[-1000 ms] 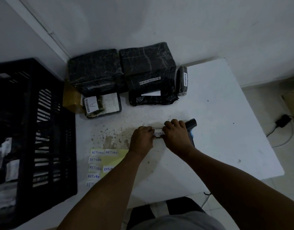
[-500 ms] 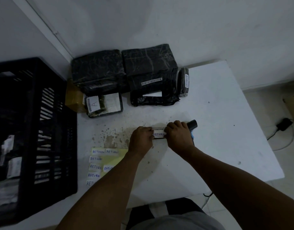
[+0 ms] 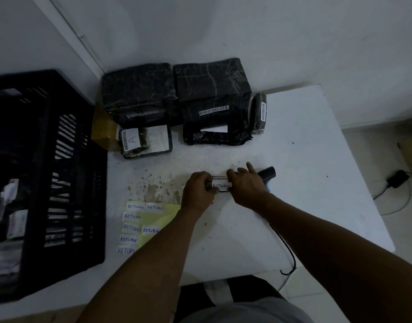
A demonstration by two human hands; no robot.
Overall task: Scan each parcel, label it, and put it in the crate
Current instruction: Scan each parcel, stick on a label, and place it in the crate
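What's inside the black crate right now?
Through the black crate's slats show a few pale labelled parcels low down; the rest is too dark to make out or count.

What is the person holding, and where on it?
A small dark parcel with a RETURN label. The left hand grips its left end; the right hand presses its right end.

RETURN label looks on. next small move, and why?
Probably lift the small parcel leftward into the black crate. The RETURN label already lies across it; the left hand grips one end, the right hand presses the other, and the scanner lies aside.
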